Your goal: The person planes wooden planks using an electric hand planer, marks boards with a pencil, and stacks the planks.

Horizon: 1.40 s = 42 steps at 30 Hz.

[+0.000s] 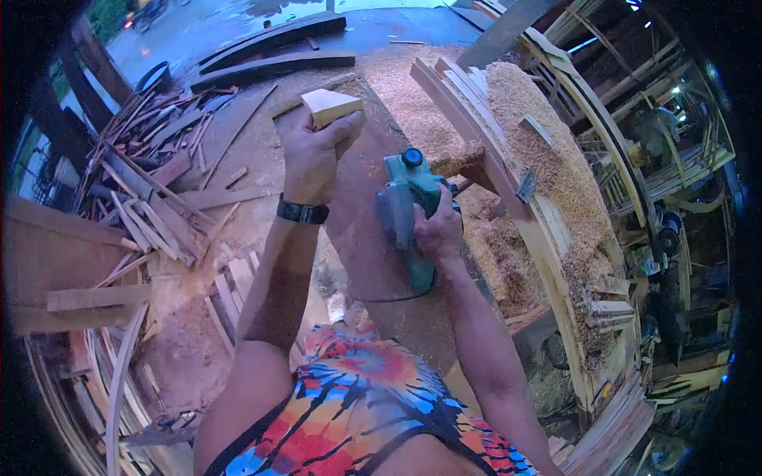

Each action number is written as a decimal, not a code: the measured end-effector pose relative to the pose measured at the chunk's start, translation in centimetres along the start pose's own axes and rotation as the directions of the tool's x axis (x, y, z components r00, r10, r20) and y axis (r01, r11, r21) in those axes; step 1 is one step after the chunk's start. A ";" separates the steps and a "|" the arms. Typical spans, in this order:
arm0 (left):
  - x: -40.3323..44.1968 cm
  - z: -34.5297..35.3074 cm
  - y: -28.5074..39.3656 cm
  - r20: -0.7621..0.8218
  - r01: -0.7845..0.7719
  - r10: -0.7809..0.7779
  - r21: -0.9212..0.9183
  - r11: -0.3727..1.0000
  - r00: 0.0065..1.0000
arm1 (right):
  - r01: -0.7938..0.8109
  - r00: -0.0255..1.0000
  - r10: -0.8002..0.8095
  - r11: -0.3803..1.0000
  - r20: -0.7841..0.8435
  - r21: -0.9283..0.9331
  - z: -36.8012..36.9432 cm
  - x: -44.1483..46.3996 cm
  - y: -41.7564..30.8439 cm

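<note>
No readable text — none anywhere

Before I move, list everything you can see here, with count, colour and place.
Power planer: 1, green, on the work surface
Wooden block: 1, pale tan, in the left hand
Work surface: 1, brown, ahead of the body
Wood shavings: uncountable, tan, heaped at right
Long boards: several, brown and pale, at right
Scrap wood: many, brown and grey, piled at left
Curved beams: 2, dark, far side
Wristwatch: 1, black, left wrist
Top: 1, multicoloured, on the torso
Left hand: 1, raised, fingers on the block
Right hand: 1, fingers around the planer's handle
Background at far right: too cluttered to count
</note>
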<state>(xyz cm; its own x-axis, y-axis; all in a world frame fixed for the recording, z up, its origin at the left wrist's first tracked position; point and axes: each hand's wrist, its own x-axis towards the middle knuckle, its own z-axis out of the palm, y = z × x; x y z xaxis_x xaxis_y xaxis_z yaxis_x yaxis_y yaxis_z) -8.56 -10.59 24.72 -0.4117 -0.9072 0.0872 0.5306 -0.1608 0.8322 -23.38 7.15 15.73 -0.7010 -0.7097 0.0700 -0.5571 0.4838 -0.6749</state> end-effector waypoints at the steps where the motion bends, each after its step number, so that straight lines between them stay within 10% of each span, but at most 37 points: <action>1: -0.2 0.0 0.1 0.006 0.003 -0.003 0.014 1.000 1.000 | 0.003 1.000 -0.003 1.000 0.001 0.007 0.0 -0.1 0.1; 42: -0.9 -3.5 1.3 0.063 0.103 -0.101 -0.032 0.994 0.993 | -0.035 0.999 0.035 0.999 0.015 0.007 -0.1 -0.1 0.3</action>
<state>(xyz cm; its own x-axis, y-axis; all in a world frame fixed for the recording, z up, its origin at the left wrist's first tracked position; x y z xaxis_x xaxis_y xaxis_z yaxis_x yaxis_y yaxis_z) -4.88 -11.32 23.80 -0.5094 -0.8598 0.0370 0.5087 -0.2661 0.8188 -23.51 7.41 15.53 -0.7133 -0.7000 0.0349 -0.5289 0.5050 -0.6821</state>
